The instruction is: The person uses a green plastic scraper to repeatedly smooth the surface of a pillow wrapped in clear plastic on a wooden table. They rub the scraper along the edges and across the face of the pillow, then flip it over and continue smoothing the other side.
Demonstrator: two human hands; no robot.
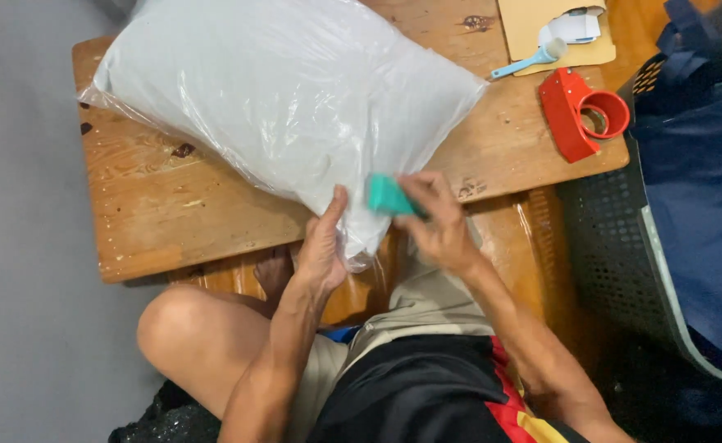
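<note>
Two hands work at the near corner of the plastic-wrapped pillow [287, 98], which lies on the wooden table [156, 205]. Your left hand [321, 246] pinches the bag's edge; your right hand [439, 221] grips a small teal tool [387, 195] against it. A red tape dispenser [582, 111] sits well apart.
</note>
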